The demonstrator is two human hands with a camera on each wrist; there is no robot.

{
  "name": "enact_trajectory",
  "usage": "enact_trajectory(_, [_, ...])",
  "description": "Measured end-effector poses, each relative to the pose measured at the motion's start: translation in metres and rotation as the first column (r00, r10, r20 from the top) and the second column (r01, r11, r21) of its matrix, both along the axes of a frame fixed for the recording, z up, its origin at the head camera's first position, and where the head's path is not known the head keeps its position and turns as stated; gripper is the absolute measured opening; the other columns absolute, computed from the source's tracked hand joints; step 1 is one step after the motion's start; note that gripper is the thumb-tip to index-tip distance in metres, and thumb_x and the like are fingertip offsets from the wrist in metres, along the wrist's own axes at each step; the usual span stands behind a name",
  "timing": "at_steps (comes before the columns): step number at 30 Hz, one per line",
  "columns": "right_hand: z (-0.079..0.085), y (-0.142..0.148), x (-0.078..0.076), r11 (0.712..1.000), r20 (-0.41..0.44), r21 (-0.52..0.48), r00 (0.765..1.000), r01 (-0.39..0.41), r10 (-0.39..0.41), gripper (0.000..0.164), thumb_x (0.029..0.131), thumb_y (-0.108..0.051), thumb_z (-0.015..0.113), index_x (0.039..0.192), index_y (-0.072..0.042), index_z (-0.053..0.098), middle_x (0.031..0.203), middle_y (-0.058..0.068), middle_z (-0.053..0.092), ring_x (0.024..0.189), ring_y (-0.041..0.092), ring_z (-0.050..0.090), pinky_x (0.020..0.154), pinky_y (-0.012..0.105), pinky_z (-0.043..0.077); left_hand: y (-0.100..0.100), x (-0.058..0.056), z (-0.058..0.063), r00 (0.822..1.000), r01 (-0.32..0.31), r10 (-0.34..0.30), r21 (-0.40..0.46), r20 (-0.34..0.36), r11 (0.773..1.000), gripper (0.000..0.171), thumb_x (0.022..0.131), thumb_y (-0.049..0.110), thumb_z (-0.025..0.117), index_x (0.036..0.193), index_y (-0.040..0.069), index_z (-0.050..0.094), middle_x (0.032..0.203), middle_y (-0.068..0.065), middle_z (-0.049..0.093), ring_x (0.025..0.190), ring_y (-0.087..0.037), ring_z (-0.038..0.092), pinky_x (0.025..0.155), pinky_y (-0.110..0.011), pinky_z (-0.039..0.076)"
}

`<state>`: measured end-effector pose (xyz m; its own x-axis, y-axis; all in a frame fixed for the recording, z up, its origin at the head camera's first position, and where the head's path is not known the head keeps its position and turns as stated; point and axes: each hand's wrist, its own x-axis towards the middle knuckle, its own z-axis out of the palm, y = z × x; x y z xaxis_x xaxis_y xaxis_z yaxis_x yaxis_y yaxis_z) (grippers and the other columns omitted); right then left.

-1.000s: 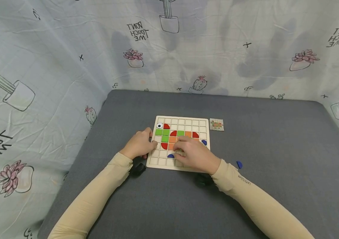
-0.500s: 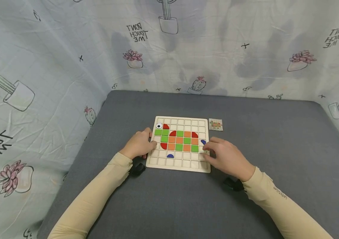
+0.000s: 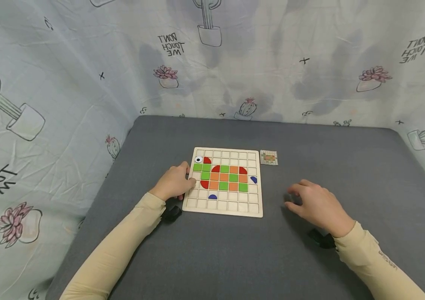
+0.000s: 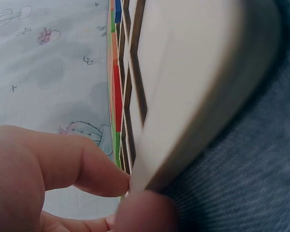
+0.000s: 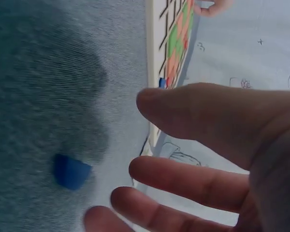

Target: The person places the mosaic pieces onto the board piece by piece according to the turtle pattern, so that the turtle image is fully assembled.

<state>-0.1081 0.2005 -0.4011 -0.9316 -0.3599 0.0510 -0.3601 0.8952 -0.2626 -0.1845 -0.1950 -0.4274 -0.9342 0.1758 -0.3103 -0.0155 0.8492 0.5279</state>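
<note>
A wooden grid board [image 3: 237, 206] lies on the table, with green, orange and red pieces set in its cells and a round eye piece [image 3: 198, 159] at upper left. One blue half-round piece [image 3: 212, 196] sits low on the grid, while another blue piece [image 3: 253, 179] lies tilted near the right side. My left hand [image 3: 172, 182] grips the board's left edge between thumb and fingers. Right of the board, my right hand [image 3: 317, 206] hovers with fingers spread apart, holding nothing. Below its fingertips, a loose blue piece [image 5: 71, 171] rests on the cloth in the right wrist view, hidden in the head view.
A small picture card [image 3: 269, 158] lies beside the board's upper right corner. Grey cloth covers the table [image 3: 219, 258]. A patterned curtain [image 3: 272, 54] hangs behind and at the left.
My right hand has moved off the board to the right, towards the loose blue piece. Orange and green pieces it covered now show. My left hand has stayed at the board's edge.
</note>
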Motion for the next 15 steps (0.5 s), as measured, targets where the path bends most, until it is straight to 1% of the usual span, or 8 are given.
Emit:
enact_trajectory(3, [-0.002,0.002,0.002,1.0,0.033,0.028,0.999,0.004,-0.005,0.033,0.083,-0.026,0.087,0.106,-0.006,0.076,0.099,0.01,0.07,0.075,0.019,0.064,0.063,0.044,0.055,0.0,0.0,0.0,1.0,-0.003,0.003,0.0,0.003,1.0,0.034,0.098,0.024,0.06,0.124,0.005,0.049,0.064,-0.01,0.064,0.044,-0.019,0.061,0.043,-0.03,0.047])
enact_trajectory(6, [-0.005,0.002,0.004,1.0,0.046,0.029,0.999,-0.007,0.006,0.032,0.082,-0.024,0.088,0.105,-0.005,0.075,0.097,0.01,0.069,0.073,0.018,0.062,0.063,0.044,0.054,0.0,0.0,0.001,1.0,-0.004,0.004,0.0,0.003,1.0,0.034,0.098,0.024,0.06,0.124,0.005,0.049,0.064,-0.01,0.064,0.044,-0.019,0.061,0.044,-0.03,0.047])
enact_trajectory(10, [-0.009,0.003,0.005,1.0,0.03,0.001,0.999,-0.026,0.025,0.023,0.081,-0.012,0.086,0.101,-0.006,0.075,0.091,0.006,0.066,0.07,0.017,0.059,0.061,0.041,0.053,0.0,0.001,0.001,1.0,-0.003,0.003,-0.001,0.004,1.0,0.033,0.099,0.024,0.059,0.123,0.005,0.049,0.064,-0.01,0.064,0.045,-0.019,0.062,0.044,-0.03,0.047])
enact_trajectory(12, [-0.011,0.004,0.004,0.999,0.015,-0.016,0.999,-0.034,0.035,0.019,0.081,-0.005,0.083,0.098,-0.007,0.075,0.09,0.006,0.066,0.071,0.018,0.061,0.062,0.042,0.053,0.0,0.001,0.001,1.0,-0.004,0.004,0.001,0.005,1.0,0.033,0.098,0.024,0.059,0.124,0.005,0.049,0.064,-0.01,0.064,0.045,-0.019,0.062,0.044,-0.03,0.047])
enact_trajectory(15, [-0.014,0.005,0.003,0.998,0.002,-0.039,0.998,-0.057,0.057,0.019,0.079,0.003,0.08,0.095,-0.006,0.075,0.09,0.006,0.067,0.074,0.02,0.064,0.065,0.043,0.055,0.001,0.001,0.001,1.0,-0.006,0.006,0.001,0.006,1.0,0.034,0.098,0.024,0.059,0.124,0.005,0.049,0.064,-0.01,0.064,0.044,-0.019,0.062,0.044,-0.03,0.047])
